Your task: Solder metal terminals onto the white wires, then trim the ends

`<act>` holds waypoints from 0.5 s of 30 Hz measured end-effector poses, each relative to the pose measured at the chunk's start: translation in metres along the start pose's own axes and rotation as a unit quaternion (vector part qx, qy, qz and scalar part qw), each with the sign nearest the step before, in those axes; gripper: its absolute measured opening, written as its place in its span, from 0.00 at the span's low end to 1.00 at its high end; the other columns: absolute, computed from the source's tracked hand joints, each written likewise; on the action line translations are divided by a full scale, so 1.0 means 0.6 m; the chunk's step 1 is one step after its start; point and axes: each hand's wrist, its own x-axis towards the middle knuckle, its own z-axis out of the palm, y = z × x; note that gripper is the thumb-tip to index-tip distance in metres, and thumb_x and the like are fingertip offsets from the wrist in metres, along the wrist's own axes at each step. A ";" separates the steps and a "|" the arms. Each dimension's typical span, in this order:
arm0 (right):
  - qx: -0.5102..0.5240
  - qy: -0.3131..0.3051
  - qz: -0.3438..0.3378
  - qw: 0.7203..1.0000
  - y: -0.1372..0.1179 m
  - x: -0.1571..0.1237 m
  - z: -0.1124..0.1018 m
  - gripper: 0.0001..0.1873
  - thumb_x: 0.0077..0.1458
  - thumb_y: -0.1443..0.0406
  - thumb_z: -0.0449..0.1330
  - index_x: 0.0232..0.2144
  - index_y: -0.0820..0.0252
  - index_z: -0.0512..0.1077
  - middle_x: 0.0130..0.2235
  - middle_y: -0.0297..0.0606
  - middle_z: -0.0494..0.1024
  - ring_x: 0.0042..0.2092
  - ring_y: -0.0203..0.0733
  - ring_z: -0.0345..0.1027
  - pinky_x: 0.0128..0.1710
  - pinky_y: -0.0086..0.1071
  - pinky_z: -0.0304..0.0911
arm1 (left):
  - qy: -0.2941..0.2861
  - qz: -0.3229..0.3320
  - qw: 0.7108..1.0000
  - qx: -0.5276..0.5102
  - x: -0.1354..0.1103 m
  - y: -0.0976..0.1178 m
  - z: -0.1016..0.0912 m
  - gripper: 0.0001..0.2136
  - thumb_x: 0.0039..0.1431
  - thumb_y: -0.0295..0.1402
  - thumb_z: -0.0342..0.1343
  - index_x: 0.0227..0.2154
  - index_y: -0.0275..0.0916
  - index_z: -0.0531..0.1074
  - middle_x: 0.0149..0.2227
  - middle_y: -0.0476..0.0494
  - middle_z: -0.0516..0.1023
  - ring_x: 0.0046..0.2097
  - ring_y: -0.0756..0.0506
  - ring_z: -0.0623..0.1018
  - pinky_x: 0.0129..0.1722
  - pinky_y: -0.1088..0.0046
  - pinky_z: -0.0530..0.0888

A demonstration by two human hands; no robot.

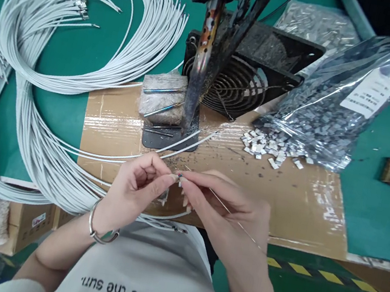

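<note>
My left hand (137, 183) is closed in a pinch on the ends of two white wires (180, 146) that run up over the cardboard. My right hand (222, 204) pinches a tiny metal piece (180, 177) right at the left fingertips; a thin strand of solder wire (238, 221) also crosses its back. Both hands meet just above the near edge of the cardboard sheet (305, 206). A soldering iron (200, 61) hangs point down in its stand straight ahead.
Bundles of white wires (58, 41) with metal terminals cover the green table (387, 210) at left. An open foil bag (339, 101) spills small metal pieces (270, 146) at right. A black fan (240, 81) sits behind the iron. Cardboard boxes (26, 224) stand below left.
</note>
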 end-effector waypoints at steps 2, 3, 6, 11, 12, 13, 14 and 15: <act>-0.009 -0.005 0.000 1.000 0.000 0.000 -0.003 0.09 0.60 0.69 0.68 0.38 0.48 0.87 0.28 0.33 0.79 0.27 0.34 0.71 0.24 0.27 0.66 | 0.010 0.015 0.999 0.026 -0.003 -0.001 0.002 0.12 0.67 0.36 0.64 0.31 0.38 0.71 0.23 0.54 0.69 0.24 0.54 0.65 0.25 0.77 0.63; -0.012 -0.006 -0.001 1.000 0.000 0.000 -0.004 0.09 0.60 0.69 0.68 0.37 0.49 0.87 0.28 0.33 0.79 0.27 0.34 0.71 0.24 0.27 0.66 | 0.016 0.022 0.999 0.041 -0.004 -0.002 0.003 0.10 0.68 0.35 0.63 0.31 0.38 0.71 0.24 0.54 0.70 0.25 0.53 0.65 0.25 0.77 0.63; -0.014 -0.006 -0.001 1.000 -0.004 0.001 -0.009 0.10 0.59 0.69 0.68 0.37 0.48 0.87 0.28 0.33 0.79 0.28 0.34 0.72 0.24 0.26 0.66 | 0.043 0.049 0.993 0.101 -0.011 -0.006 0.007 0.08 0.69 0.33 0.61 0.33 0.39 0.72 0.25 0.52 0.72 0.26 0.53 0.67 0.25 0.76 0.64; 0.034 0.006 0.034 0.999 -0.013 0.004 -0.008 0.10 0.54 0.71 0.69 0.30 0.49 0.86 0.24 0.30 0.77 0.23 0.32 0.67 0.20 0.25 0.63 | 0.080 0.105 0.973 0.189 -0.019 -0.015 0.017 0.08 0.69 0.34 0.61 0.33 0.39 0.73 0.25 0.51 0.72 0.25 0.52 0.65 0.25 0.74 0.63; 0.050 0.010 0.048 0.997 -0.013 0.003 -0.004 0.09 0.54 0.71 0.68 0.29 0.51 0.85 0.22 0.29 0.75 0.21 0.32 0.65 0.18 0.25 0.62 | 0.083 0.102 0.974 0.182 -0.020 -0.016 0.020 0.08 0.69 0.34 0.61 0.33 0.39 0.73 0.25 0.52 0.72 0.25 0.52 0.65 0.24 0.74 0.62; 0.066 0.019 0.058 0.996 -0.011 0.002 0.002 0.08 0.54 0.71 0.68 0.28 0.52 0.84 0.21 0.29 0.75 0.20 0.31 0.64 0.17 0.25 0.61 | 0.084 0.092 0.979 0.164 -0.021 -0.016 0.023 0.09 0.69 0.35 0.61 0.33 0.39 0.72 0.24 0.52 0.71 0.24 0.53 0.64 0.23 0.75 0.61; 0.074 0.033 0.059 0.995 -0.008 -0.001 0.009 0.08 0.54 0.71 0.68 0.27 0.52 0.83 0.21 0.29 0.75 0.19 0.31 0.63 0.16 0.26 0.61 | 0.080 0.078 0.984 0.136 -0.021 -0.016 0.026 0.09 0.70 0.36 0.60 0.33 0.40 0.72 0.23 0.53 0.70 0.23 0.53 0.64 0.22 0.75 0.61; 0.068 0.055 0.046 0.995 -0.004 -0.004 0.017 0.09 0.55 0.71 0.67 0.27 0.52 0.83 0.21 0.29 0.75 0.19 0.32 0.64 0.16 0.26 0.62 | 0.075 0.062 0.990 0.103 -0.022 -0.016 0.028 0.10 0.71 0.37 0.59 0.33 0.40 0.71 0.23 0.54 0.70 0.23 0.53 0.65 0.22 0.76 0.61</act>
